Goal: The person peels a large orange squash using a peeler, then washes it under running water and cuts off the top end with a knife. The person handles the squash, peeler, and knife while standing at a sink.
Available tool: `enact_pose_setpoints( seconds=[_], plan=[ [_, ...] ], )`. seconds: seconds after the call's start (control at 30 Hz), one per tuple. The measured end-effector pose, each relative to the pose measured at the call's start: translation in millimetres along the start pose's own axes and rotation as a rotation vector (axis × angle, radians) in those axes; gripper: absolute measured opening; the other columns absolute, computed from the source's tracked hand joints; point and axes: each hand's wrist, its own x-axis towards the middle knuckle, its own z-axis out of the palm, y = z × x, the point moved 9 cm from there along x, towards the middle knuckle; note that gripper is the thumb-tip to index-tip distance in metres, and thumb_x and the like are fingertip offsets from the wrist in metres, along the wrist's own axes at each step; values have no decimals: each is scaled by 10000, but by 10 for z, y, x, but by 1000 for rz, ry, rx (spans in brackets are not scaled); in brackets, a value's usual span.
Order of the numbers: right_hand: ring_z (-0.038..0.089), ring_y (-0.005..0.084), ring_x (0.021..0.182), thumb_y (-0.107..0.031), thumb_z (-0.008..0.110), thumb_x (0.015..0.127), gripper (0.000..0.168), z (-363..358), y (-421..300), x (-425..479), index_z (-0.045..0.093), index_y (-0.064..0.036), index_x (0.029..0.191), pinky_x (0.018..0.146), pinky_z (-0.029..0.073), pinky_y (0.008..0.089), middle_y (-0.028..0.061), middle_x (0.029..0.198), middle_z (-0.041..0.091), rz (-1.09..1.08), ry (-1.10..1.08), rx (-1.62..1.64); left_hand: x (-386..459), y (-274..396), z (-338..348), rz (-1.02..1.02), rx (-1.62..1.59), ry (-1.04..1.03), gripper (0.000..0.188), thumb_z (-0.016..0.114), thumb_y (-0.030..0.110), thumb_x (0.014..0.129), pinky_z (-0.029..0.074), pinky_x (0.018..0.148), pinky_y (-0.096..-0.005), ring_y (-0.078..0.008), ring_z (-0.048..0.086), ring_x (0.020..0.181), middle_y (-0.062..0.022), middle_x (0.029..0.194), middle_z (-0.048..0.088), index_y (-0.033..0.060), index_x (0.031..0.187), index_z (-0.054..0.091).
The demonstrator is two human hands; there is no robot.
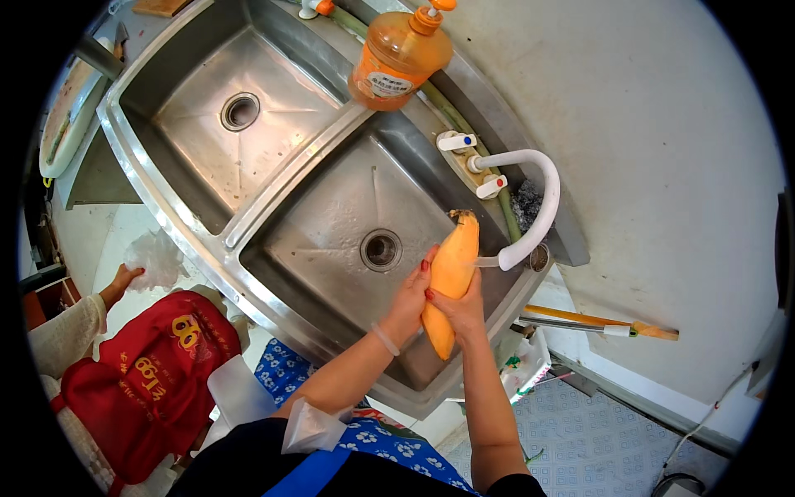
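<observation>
Both hands hold a large peeled orange root vegetable, possibly a sweet potato (453,273), over the right basin of a steel double sink (323,267). My left hand (408,298) grips its left side, with a pale bracelet at the wrist. My right hand (463,307) wraps its lower right side, thumb across the front. Water runs from the white faucet spout (518,255) onto the vegetable's right side. Its brown stem end points up, away from me, and its narrow tip points towards me. The basin's drain (381,250) lies left of the hands.
An orange soap pump bottle (397,62) stands at the basins' divider. Two faucet levers (492,186) and a steel scouring pad (526,202) are behind the basin. At left, a person in a red apron (155,373) holds a clear plastic bag (154,259). A cutting board (71,118) lies beyond.
</observation>
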Motion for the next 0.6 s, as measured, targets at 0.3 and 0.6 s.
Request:
enact_pose_setpoints(
  seconds=[0.3,0.6],
  plan=[
    [554,215,1156,-29,806,682,916,-42,35,-316,308,-84,1449,965,491,358,103,1302,523,58,-253,-67,264,38,173,-156,297,-3,343,562,245,989,526,835,-303,-147,609,986,-75,1132,607,34,1255,517],
    [560,234,1146,-84,667,865,659,20,197,94,333,-94,1433,945,497,362,93,1272,532,173,-24,540,37,228,163,4,37,33,472,619,167,944,467,954,-295,-198,570,1128,-102,1238,575,2,1364,478]
  ],
)
